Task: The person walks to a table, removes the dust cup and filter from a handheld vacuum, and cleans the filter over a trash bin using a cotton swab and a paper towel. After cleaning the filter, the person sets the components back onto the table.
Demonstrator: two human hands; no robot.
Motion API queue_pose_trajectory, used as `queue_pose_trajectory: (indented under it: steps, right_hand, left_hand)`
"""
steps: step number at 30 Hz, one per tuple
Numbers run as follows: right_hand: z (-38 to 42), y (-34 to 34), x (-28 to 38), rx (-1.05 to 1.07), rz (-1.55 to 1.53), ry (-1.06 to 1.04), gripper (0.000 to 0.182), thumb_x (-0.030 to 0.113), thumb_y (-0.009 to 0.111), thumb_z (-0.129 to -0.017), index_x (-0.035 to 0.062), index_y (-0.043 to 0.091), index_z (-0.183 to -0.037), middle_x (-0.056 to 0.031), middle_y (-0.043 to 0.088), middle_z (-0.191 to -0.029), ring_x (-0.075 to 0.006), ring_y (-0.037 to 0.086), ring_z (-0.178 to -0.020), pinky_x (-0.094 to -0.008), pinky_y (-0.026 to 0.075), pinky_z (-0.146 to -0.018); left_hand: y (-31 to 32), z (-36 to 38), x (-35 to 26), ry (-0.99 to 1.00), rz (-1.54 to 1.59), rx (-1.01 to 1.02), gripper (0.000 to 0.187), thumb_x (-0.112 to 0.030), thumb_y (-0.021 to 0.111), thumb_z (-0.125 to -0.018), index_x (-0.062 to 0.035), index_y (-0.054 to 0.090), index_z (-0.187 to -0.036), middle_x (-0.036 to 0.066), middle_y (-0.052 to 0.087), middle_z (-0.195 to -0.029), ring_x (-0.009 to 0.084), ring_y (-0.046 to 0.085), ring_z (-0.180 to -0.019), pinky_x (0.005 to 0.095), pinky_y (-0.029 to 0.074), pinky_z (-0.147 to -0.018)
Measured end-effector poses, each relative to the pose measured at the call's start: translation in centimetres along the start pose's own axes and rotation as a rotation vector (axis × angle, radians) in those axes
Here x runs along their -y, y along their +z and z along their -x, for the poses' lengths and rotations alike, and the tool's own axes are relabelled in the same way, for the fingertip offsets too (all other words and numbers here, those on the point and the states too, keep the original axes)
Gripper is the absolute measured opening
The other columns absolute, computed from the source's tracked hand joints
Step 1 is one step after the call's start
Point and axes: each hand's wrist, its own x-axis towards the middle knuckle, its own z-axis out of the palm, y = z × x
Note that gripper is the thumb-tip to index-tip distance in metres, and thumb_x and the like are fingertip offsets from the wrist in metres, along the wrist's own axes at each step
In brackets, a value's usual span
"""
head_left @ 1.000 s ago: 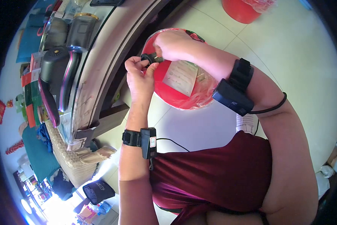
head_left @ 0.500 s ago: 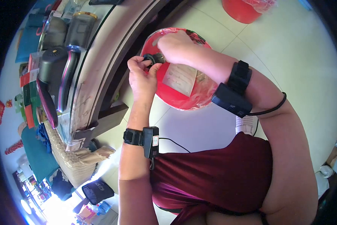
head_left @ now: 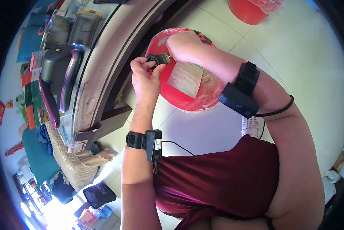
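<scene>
My left hand (head_left: 146,78) grips a dark round filter (head_left: 162,58) with a black rim and a ribbed grey end. The ribbed end points right, towards my right hand. Closed fingers of my right hand (head_left: 183,46) are just beside it, over the far part of a red waste bin (head_left: 168,94). A small pale tip shows between that hand and the filter; what it belongs to I cannot make out. Below both hands is the bin, lined with clear plastic. A sheet of paper with writing (head_left: 185,78) lies inside it.
A glass-topped table edge (head_left: 103,50) runs along the left. On it lie a dark handheld appliance (head_left: 57,73) and a grey transparent container (head_left: 85,30). Another red bin (head_left: 248,13) stands at the top right. A sofa (head_left: 70,161) is at the lower left.
My right hand has shifted slightly right, away from the filter, exposing more of its ribbed end. My left hand stays nearly in place, still gripping the filter.
</scene>
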Motion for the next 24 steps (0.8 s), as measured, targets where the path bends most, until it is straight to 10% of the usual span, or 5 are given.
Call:
queue_pose_trajectory:
  steps: [24]
  right_hand:
    - [-0.3, 0.1, 1.0, 0.032, -0.129, -0.027, 0.013, 0.01, 0.061, -0.073, 0.0137, 0.071, -0.082, -0.009, 0.069, -0.085, -0.0267, 0.066, -0.088, -0.0409, 0.049, -0.076]
  left_hand:
    - [0.0, 0.2, -0.2, -0.021, -0.002, -0.017, 0.056, -0.017, 0.08, -0.074, -0.0028, 0.039, -0.108, 0.01, 0.068, -0.084, 0.0186, 0.058, -0.063, 0.031, 0.048, -0.063]
